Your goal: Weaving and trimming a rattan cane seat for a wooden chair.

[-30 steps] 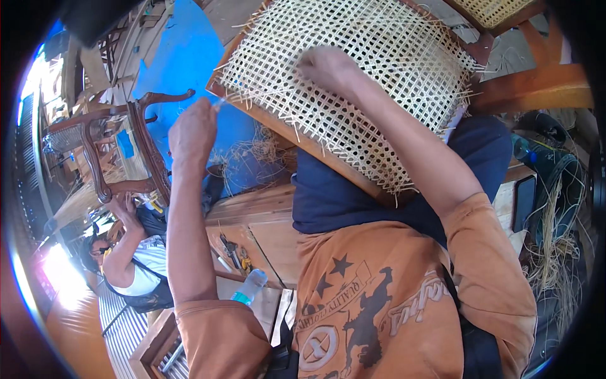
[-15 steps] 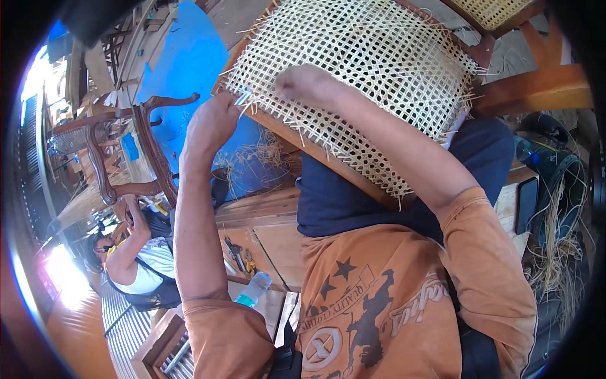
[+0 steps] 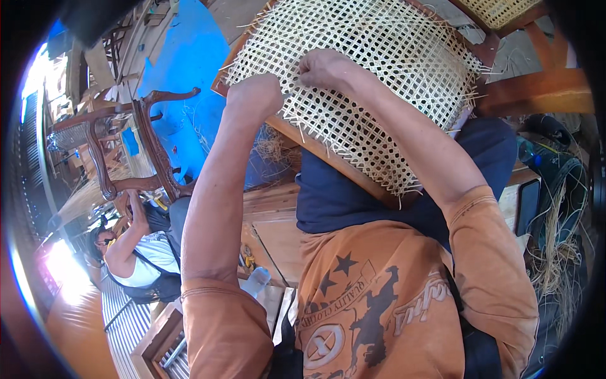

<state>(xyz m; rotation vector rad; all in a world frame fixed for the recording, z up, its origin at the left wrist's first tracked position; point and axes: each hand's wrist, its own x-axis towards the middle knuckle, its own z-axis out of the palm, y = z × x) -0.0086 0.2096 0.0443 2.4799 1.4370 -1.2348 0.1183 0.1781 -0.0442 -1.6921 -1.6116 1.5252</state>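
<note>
Tilted across my lap is a wooden frame (image 3: pixel 297 134) with a pale woven cane panel (image 3: pixel 372 82). Loose strand ends stick out along the panel's edges. My left hand (image 3: pixel 255 98) is closed over the panel's left part, near the frame's left corner. From that fist pokes the tip of a slim metal tool (image 3: pixel 286 96), pointing at the weave; its kind is hidden. Just right of it, my right hand (image 3: pixel 325 68) rests at the cane with fingers curled together. Whatever those fingers pinch, perhaps a strand, is too small to make out.
A carved wooden chair frame (image 3: pixel 145 142) stands at left, by a blue sheet (image 3: pixel 183 57). Another person (image 3: pixel 142 252) sits beyond it. A plastic bottle (image 3: pixel 256 281) lies near my left arm. Loose cane strands (image 3: pixel 555 252) hang at right; another caned piece (image 3: pixel 499 12) is at far right.
My left hand has moved right, from the frame's edge to over the weave, carrying the metal tool. My right hand has shifted slightly right and away from me.
</note>
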